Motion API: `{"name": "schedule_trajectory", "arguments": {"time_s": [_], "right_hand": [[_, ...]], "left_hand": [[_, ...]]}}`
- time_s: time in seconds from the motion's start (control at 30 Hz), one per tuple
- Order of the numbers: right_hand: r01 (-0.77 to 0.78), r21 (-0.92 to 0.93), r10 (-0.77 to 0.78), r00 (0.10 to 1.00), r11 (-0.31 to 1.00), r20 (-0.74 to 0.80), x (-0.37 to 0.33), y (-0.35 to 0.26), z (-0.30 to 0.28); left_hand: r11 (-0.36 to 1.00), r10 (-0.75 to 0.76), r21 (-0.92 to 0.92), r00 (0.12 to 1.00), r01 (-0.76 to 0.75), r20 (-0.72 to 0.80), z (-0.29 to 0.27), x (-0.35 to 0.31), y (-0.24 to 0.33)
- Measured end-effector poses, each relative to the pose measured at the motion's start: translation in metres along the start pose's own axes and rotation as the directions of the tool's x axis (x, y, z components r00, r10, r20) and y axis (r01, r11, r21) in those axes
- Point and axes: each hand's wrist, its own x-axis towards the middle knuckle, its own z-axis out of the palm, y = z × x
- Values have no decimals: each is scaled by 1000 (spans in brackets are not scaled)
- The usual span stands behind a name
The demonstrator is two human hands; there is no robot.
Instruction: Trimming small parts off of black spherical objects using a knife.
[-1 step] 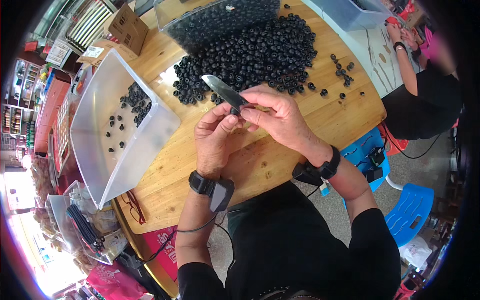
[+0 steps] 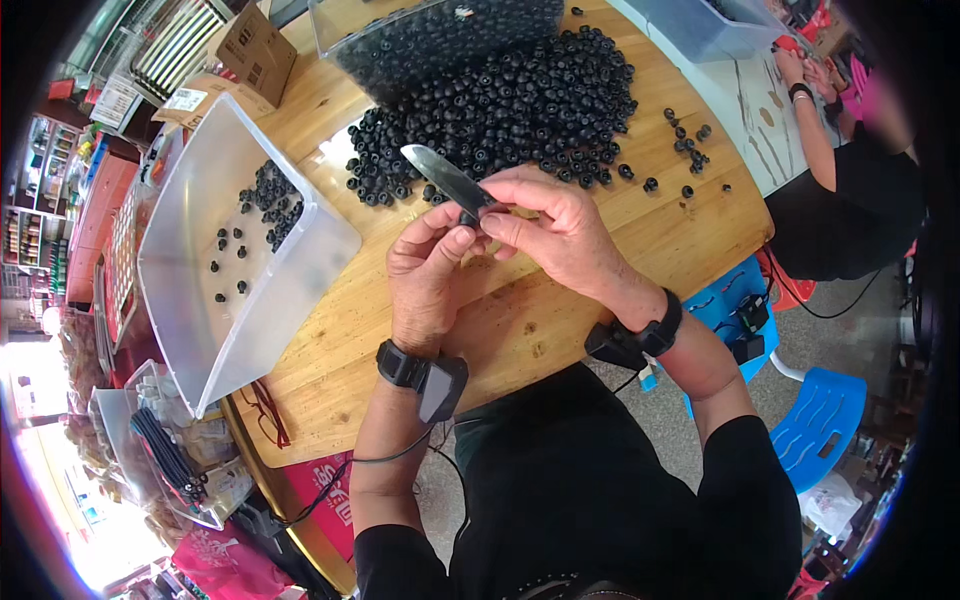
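Observation:
My right hand (image 2: 550, 215) grips a small knife (image 2: 438, 172), its blade pointing up and to the left. Between the thumb and fingers of my left hand (image 2: 428, 270) is a small black round part (image 2: 467, 219), which the knife's near end touches or almost touches. The fingers partly cover both. Just beyond my hands, a large heap of similar black round parts (image 2: 510, 110) lies on the wooden table (image 2: 530, 325). To the left, a clear plastic bin (image 2: 310, 250) lies tipped, with more black parts (image 2: 270, 200) inside.
Another clear bin (image 2: 350, 55) full of black parts stands behind the heap. Stray parts (image 2: 688, 146) lie at the right. Glasses (image 2: 268, 412) rest by the left table edge. A blue stool (image 2: 815, 425) stands right, and another person's arm (image 2: 815, 135) shows beyond a marble-patterned table.

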Motion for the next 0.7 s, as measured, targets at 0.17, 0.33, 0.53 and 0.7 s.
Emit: {"name": "schedule_trajectory", "arguments": {"time_s": [0.17, 0.33, 0.53, 0.7], "right_hand": [[116, -94, -113, 993, 989, 39, 23, -1, 6], [74, -160, -59, 994, 984, 96, 47, -1, 11], [55, -47, -50, 994, 997, 94, 48, 8, 6], [252, -124, -239, 965, 960, 110, 50, 11, 7]], "left_hand": [[994, 88, -56, 996, -89, -10, -8, 8, 6], [986, 151, -75, 988, -152, -14, -17, 14, 12], [986, 131, -95, 991, -134, -38, -15, 16, 9], [987, 129, -97, 991, -131, -22, -19, 16, 5]]}}
